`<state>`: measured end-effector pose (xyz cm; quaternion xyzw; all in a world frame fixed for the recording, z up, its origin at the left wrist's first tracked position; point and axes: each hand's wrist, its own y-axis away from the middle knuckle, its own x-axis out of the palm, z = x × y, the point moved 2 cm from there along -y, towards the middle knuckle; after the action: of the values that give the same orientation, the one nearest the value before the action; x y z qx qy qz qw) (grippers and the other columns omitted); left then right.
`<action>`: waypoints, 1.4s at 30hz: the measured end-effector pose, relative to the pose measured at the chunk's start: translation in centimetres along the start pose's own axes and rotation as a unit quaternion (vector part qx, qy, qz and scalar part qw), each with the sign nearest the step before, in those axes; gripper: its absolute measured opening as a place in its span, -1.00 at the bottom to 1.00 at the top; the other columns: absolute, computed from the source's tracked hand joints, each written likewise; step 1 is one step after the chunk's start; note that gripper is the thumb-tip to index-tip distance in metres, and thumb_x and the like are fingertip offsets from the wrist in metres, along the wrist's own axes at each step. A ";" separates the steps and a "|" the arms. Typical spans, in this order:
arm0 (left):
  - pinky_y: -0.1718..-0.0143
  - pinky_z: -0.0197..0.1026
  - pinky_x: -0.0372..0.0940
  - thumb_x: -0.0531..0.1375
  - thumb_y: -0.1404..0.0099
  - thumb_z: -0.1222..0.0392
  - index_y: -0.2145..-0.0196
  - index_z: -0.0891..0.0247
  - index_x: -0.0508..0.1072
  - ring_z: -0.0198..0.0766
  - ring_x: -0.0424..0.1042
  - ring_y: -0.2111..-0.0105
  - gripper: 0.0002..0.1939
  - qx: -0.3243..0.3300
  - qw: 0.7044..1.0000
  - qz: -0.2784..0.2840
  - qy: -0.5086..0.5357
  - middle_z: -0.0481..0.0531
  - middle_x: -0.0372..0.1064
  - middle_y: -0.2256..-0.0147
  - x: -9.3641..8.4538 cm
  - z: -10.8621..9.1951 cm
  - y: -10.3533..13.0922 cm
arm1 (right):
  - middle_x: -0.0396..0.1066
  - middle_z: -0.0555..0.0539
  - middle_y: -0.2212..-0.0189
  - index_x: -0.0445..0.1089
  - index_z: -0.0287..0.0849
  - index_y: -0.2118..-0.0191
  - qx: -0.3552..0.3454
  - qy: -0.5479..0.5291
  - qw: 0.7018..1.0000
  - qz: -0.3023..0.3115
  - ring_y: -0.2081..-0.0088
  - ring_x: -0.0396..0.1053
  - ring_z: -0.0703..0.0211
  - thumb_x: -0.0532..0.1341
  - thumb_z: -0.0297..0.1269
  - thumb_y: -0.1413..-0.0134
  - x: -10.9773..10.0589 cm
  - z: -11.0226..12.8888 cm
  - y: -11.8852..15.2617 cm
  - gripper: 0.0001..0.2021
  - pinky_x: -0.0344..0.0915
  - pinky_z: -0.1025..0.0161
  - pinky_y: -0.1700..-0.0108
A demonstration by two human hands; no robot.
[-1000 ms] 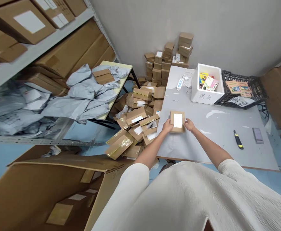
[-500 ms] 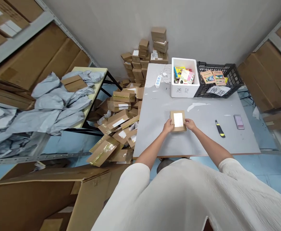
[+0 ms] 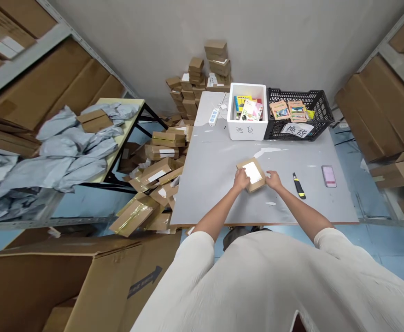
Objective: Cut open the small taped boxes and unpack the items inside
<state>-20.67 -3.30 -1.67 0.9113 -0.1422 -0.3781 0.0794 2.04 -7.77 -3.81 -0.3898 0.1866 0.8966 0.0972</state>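
Right of the frame's centre, the cardboard box (image 3: 253, 172) lay between both hands, its long axis slanting from upper left to lower right, the left hand (image 3: 241, 179) gripping its left edge, the right hand's (image 3: 273, 179) curled fingers at its right edge, their grip unclear.

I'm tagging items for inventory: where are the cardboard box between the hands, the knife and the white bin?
Cardboard box (image 3: 252, 172), head view: labelled top face.
Knife (image 3: 299, 186), head view: middle of its handle.
White bin (image 3: 246, 133), head view: its front wall.
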 end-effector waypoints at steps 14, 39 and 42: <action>-0.41 0.29 0.10 0.27 -0.32 0.13 -0.34 0.12 0.32 0.28 0.22 -0.42 -0.35 -0.037 0.988 0.033 -0.144 0.37 0.32 -0.35 -2.1 0.5 -3.7 | 0.36 -0.30 -0.38 0.12 -0.11 -0.54 0.093 -0.134 0.987 -0.003 -0.13 0.56 -0.04 0.31 -0.27 -0.07 1.2 -0.7 0.7 -0.11 0.49 0.06 -0.23; -0.17 -0.11 0.36 0.25 -0.48 0.07 -0.37 0.15 0.33 -0.09 0.53 -0.08 -0.44 -0.090 0.988 -0.047 0.117 0.16 0.49 -0.12 -3.0 3.9 -2.5 | 0.57 -0.20 0.02 0.40 -0.22 -0.35 0.074 -0.191 0.976 -0.075 -0.08 0.51 -0.13 0.24 0.11 -0.21 0.4 0.2 -1.7 -0.29 0.43 0.01 -0.24; -0.15 -0.12 0.38 0.26 -0.47 0.16 -0.34 0.17 0.35 -0.10 0.54 -0.06 -0.48 -0.086 0.989 -0.039 0.110 0.19 0.45 -0.17 -2.5 4.5 -1.9 | 0.59 -0.19 0.08 0.44 -0.25 -0.30 0.084 -0.155 0.982 -0.065 0.01 0.54 -0.13 0.29 0.07 -0.15 0.9 -0.9 -1.3 -0.31 0.45 -0.02 -0.18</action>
<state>-25.16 -0.90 -3.69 0.9420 -0.0635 -0.2890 0.1581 2.49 -6.89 -5.35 -0.2478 0.2184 0.9190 0.2153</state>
